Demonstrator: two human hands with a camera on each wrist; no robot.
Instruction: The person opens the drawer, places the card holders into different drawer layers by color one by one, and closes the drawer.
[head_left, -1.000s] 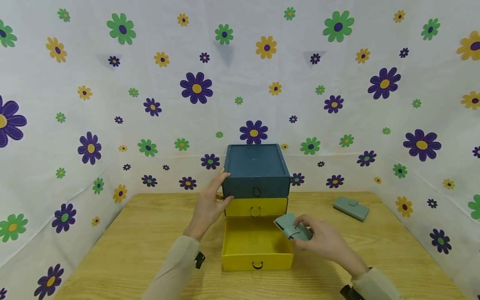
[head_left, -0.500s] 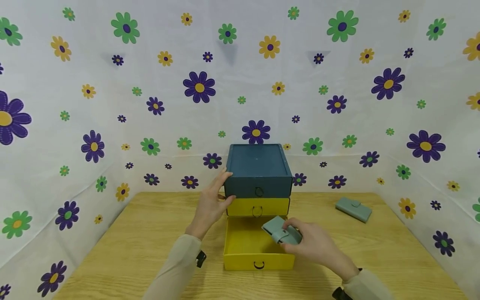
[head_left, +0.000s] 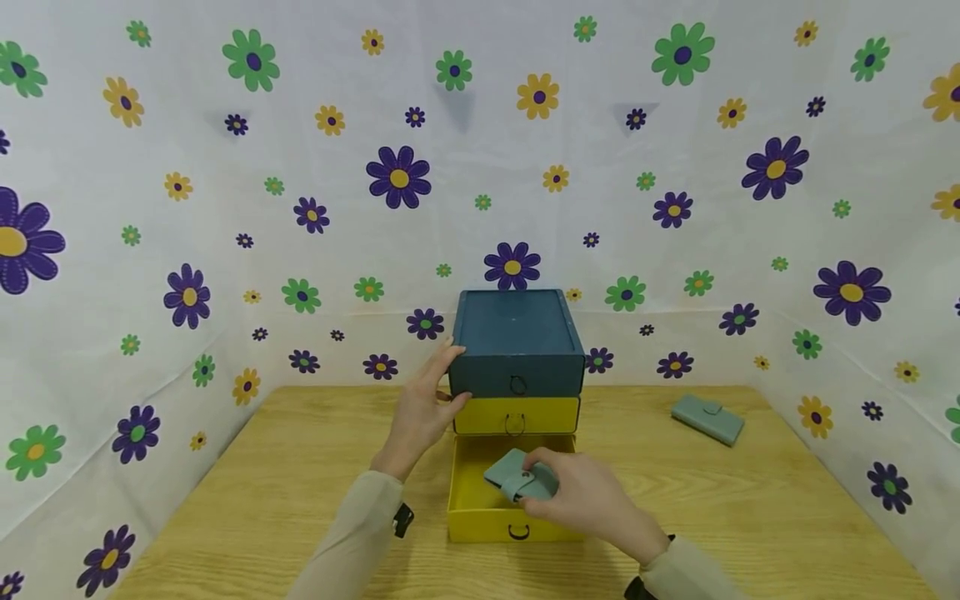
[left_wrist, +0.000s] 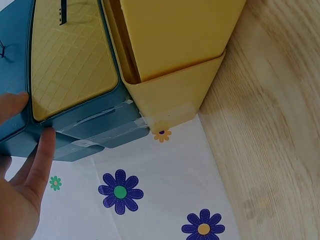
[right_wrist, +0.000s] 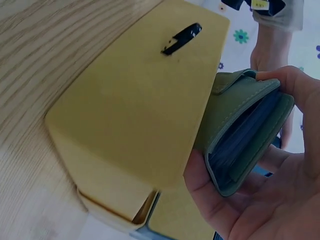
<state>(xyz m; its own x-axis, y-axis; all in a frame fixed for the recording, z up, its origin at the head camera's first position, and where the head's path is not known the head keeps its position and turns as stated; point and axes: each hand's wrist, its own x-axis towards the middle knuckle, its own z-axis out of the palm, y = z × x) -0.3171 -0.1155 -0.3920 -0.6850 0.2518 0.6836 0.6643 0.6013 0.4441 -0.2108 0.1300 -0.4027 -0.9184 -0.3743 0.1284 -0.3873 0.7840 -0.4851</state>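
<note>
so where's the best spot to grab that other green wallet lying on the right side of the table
Probably across its long edges, from above. The second wallet lies flat and closed on the table, angled, with bare wood on all sides, so a hand likely has room to pinch the two long sides, away from the clasp tab.

Flower-print white walls [head_left: 225, 250]; light wooden table [head_left: 300, 483]
</note>
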